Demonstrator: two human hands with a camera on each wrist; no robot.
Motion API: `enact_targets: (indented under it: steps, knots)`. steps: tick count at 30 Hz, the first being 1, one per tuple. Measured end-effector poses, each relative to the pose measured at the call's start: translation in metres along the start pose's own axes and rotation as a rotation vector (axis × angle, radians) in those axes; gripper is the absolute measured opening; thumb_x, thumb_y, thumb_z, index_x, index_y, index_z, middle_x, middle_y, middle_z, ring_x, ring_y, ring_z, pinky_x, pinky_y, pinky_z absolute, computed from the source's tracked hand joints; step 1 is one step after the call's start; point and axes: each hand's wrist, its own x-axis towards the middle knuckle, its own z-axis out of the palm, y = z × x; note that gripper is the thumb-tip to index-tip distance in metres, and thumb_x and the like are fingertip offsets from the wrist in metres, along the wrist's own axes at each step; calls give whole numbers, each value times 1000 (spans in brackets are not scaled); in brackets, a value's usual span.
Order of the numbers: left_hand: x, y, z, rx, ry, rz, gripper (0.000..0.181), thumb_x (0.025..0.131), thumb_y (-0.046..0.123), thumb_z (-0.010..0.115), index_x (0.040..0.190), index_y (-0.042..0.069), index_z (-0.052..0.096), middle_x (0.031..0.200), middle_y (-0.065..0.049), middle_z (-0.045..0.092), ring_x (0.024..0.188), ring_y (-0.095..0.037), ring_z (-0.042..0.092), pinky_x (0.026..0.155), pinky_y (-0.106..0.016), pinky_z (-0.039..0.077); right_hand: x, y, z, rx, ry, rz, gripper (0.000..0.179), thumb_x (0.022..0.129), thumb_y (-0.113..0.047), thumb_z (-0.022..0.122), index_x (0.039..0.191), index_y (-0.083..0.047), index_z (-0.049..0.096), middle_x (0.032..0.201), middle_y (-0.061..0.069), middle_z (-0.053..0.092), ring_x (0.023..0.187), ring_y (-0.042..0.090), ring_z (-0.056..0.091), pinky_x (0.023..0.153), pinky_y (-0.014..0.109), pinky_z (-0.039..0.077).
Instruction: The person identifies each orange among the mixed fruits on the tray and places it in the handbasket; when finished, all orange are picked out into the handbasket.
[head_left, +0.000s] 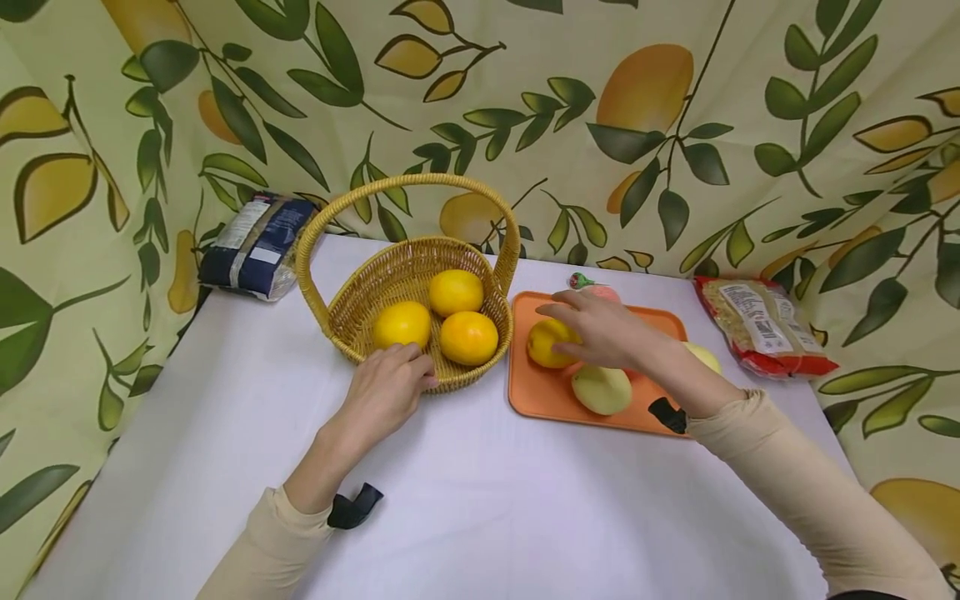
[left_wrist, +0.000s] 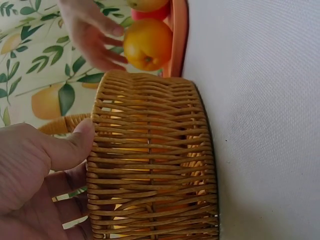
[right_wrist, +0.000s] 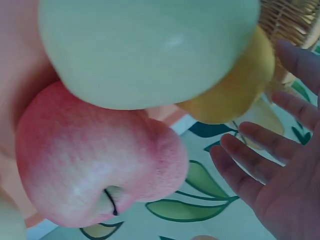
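Note:
My left hand [head_left: 390, 387] grips the near rim of the wicker basket [left_wrist: 150, 155], its thumb against the outer wall and its fingers over the inside. Three yellow-orange fruits [head_left: 468, 337] lie in the basket. Above the orange tray [head_left: 543, 405], my right hand [head_left: 600, 329] reaches over an orange [left_wrist: 148, 45], fingers spread and slightly bent. A gap shows between those fingers and the fruit in the right wrist view. Beside the orange lie a pale green fruit [head_left: 602, 390] and a red-pink apple [right_wrist: 75, 160], which my right arm mostly covers in the head view.
A dark blue bag [head_left: 251, 246] stands at the back left, and a red clear-fronted bag [head_left: 765, 327] lies right of the tray. Behind the tray is a small green-and-red object [head_left: 577, 281]. The basket's tall handle [head_left: 420, 179] arches upward. Leaf-patterned cloth encloses the white table.

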Motion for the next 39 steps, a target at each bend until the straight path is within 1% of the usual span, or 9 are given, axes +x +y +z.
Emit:
enact_targets:
  steps: [5, 8, 15, 24, 27, 30, 34, 36, 39]
  knots:
    - [0, 0, 0, -2, -9, 0, 13, 83, 18, 77, 77, 12, 68, 68, 3, 49, 64, -16, 47, 60, -27, 36, 2, 9, 11, 18, -67, 45, 65, 86, -35, 74, 143, -17, 48, 147, 20, 44, 131, 43, 48, 104, 59, 42]
    - [0, 0, 0, 1, -10, 3, 13, 83, 19, 77, 77, 12, 68, 67, 3, 48, 63, -15, 47, 60, -26, 36, 2, 12, 15, 23, -85, 54, 66, 85, -37, 75, 143, -18, 49, 146, 18, 46, 130, 42, 49, 105, 59, 41]
    - [0, 0, 0, 10, 16, 13, 14, 82, 19, 78, 75, 12, 67, 67, 3, 50, 63, -17, 49, 59, -27, 36, 2, 13, 19, 45, -58, 30, 63, 85, -31, 76, 140, -17, 50, 137, 13, 55, 124, 34, 55, 101, 54, 46]
    - [-1, 1, 0, 14, 16, 18, 15, 81, 19, 78, 74, 13, 67, 67, 4, 51, 64, -17, 50, 59, -27, 37, 1, 11, 21, 52, -37, 34, 64, 83, -32, 78, 138, -16, 52, 132, 13, 57, 118, 32, 57, 98, 51, 48]
    - [-1, 1, 1, 9, 14, 18, 15, 81, 19, 78, 74, 13, 67, 67, 4, 51, 63, -17, 50, 58, -26, 36, -1, 10, 20, 55, -6, 32, 64, 83, -35, 78, 139, -17, 52, 132, 13, 57, 116, 31, 58, 96, 50, 49]
    - [-1, 1, 1, 1, 12, 16, 15, 81, 19, 78, 74, 13, 67, 67, 4, 51, 64, -16, 50, 59, -26, 36, -5, 5, 9, 54, 95, 13, 64, 81, -40, 76, 137, -20, 54, 126, 10, 58, 107, 27, 58, 87, 44, 51]
    - [0, 1, 1, -2, 7, 15, 15, 82, 19, 78, 75, 13, 66, 68, 4, 51, 64, -17, 51, 59, -27, 37, -7, -7, -12, 57, 257, -39, 62, 77, -44, 74, 133, -24, 57, 118, 5, 57, 99, 20, 53, 75, 35, 47]
    - [0, 1, 1, -5, 6, 12, 15, 82, 19, 78, 74, 13, 66, 68, 4, 51, 65, -17, 51, 60, -27, 38, -4, -17, -21, 64, 304, -78, 63, 78, -46, 73, 134, -25, 56, 120, 4, 56, 102, 20, 53, 75, 35, 48]
    - [0, 1, 1, -13, 4, 7, 14, 82, 19, 78, 75, 13, 67, 68, 4, 51, 65, -17, 50, 60, -28, 38, 7, -36, -30, 64, 347, -144, 65, 80, -47, 72, 137, -23, 54, 123, 6, 56, 107, 22, 54, 81, 38, 50]
